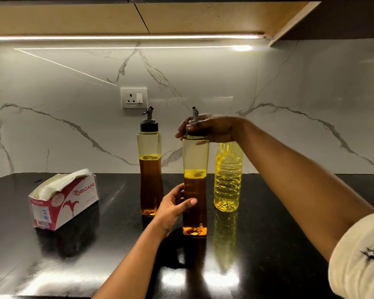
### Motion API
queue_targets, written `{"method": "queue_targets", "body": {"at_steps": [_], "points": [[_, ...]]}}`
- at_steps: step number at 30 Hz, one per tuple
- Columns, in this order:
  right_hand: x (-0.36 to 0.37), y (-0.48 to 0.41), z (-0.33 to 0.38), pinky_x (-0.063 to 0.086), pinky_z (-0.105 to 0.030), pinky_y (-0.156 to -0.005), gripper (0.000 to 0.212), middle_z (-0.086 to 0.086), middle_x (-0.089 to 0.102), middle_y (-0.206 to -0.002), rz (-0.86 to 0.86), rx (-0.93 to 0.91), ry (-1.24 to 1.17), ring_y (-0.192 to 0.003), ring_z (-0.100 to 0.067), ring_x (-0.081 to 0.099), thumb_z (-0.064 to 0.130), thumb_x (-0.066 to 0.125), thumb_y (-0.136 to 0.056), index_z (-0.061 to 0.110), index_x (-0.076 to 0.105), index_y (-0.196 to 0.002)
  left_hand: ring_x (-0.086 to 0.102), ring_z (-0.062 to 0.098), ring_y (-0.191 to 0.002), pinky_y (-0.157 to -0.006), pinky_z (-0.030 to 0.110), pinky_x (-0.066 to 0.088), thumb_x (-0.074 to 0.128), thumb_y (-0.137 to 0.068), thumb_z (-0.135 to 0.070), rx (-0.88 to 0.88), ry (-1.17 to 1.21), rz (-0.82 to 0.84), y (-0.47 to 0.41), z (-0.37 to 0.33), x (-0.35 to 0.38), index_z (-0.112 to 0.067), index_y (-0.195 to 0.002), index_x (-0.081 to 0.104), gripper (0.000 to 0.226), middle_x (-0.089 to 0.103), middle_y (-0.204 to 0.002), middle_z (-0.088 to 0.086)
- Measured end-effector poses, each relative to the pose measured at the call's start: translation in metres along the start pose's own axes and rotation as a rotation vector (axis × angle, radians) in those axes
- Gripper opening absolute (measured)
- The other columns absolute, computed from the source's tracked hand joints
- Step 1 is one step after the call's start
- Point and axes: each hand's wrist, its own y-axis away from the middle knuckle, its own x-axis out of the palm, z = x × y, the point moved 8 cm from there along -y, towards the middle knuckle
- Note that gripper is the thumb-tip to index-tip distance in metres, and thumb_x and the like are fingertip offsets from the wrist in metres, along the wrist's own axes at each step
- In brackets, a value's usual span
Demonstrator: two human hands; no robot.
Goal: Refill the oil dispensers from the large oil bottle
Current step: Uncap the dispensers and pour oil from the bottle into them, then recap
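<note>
Two grips working on the nearer dispenser's cap

The left grip [175, 207] is wrapping the lower body of the nearer dispenser [195, 160], thumb across the front, and is pinning it upright on the dark surface [95, 244]. The right grip [209, 128] is curling over its cap, which is almost wholly hidden, with only the spout [195, 114] poking out above the fingers. By the look of it, the cap is being unscrewed so oil can go in. To do this well, the lower hand should be holding firm while the upper one is twisting: the tall narrow body, about half full of amber oil, could be tipping under a sideways pull.

The large oil bottle [227, 180] is standing just behind and to the right, its top hidden by the right wrist, so I cannot tell whether it is capped. The second dispenser [149, 169] is standing just behind and to the left, cap on, close to the left knuckles, where a careless swing could be knocking it. A napkin box [63, 201] is lying well apart on the left, handy for drips.
</note>
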Motion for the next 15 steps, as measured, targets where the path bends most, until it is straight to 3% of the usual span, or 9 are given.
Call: {"method": "queue_targets", "body": {"at_steps": [2,7,11,13,15], "points": [[-0.001,-0.006,-0.005,0.048,-0.030,-0.095,0.018,-0.006,0.069,-0.103,-0.073,-0.083,-0.103,-0.105,-0.020,0.061,0.014,0.061,-0.084,0.009,0.060,-0.102,0.065,0.023,-0.110,-0.092,0.036,0.053,0.090,-0.051,-0.043,0.009,-0.001,-0.017,0.000,0.000,-0.002,-0.017,-0.126,0.056,0.086,0.070,-0.115,0.009],[-0.003,-0.006,-0.001,0.053,-0.023,-0.083,0.007,-0.003,0.069,-0.084,-0.433,-0.154,-0.020,-0.083,-0.014,0.067,0.013,0.068,-0.083,0.011,0.064,-0.089,0.067,0.022,-0.108,-0.089,0.035,0.055,0.086,-0.055,-0.038,0.051,-0.027,-0.088,0.000,-0.002,-0.006,-0.017,-0.124,0.058,0.077,0.071,-0.112,0.007],[-0.008,0.000,-0.007,0.053,-0.039,-0.091,0.018,-0.008,0.071,-0.088,-0.725,-0.166,0.061,-0.091,-0.022,0.068,0.026,0.078,-0.071,0.018,0.065,-0.080,0.065,0.021,-0.110,-0.091,0.037,0.055,0.089,-0.051,-0.047,0.041,-0.043,-0.103,0.000,0.000,-0.007,-0.019,-0.126,0.057,0.087,0.071,-0.114,0.005],[-0.007,0.006,-0.004,0.051,-0.038,-0.094,0.021,-0.008,0.070,-0.094,-0.693,-0.144,0.075,-0.096,-0.022,0.066,0.028,0.078,-0.073,0.017,0.064,-0.086,0.065,0.022,-0.112,-0.093,0.039,0.053,0.091,-0.047,-0.051,0.026,-0.046,-0.092,0.000,0.001,-0.006,-0.018,-0.128,0.056,0.094,0.070,-0.116,0.006],[-0.004,0.010,-0.005,0.046,-0.037,-0.100,0.028,-0.011,0.067,-0.109,-0.503,-0.097,0.001,-0.106,-0.022,0.062,0.027,0.073,-0.078,0.014,0.062,-0.101,0.065,0.023,-0.112,-0.094,0.039,0.053,0.091,-0.046,-0.051,0.013,-0.031,-0.067,0.000,0.001,-0.004,-0.018,-0.129,0.055,0.096,0.070,-0.116,0.006]]}}
